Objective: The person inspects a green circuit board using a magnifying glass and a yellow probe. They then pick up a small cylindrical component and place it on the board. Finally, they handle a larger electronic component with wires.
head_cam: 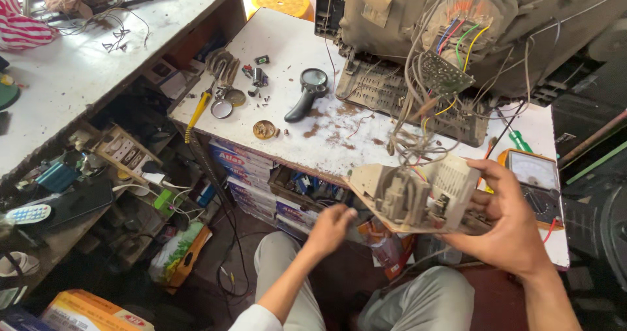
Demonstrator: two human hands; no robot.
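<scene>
My right hand [513,223] grips a dusty beige circuit board [418,197] with bulky components, held tilted above my lap at the table's front edge. My left hand [330,230] touches the board's lower left edge with curled fingers. A bundle of grey and coloured wires [418,118] runs from the board up to the open back of an old picture-tube set [457,30] standing on the white table [287,50]. A small green board [444,73] sits on the tube's neck.
On the table lie a black magnifier [307,92], a yellow-handled tool [196,115], round metal parts [264,130] and an analogue meter [532,174] behind my right hand. A cluttered shelf and bench stand at left; boxes are stacked under the table.
</scene>
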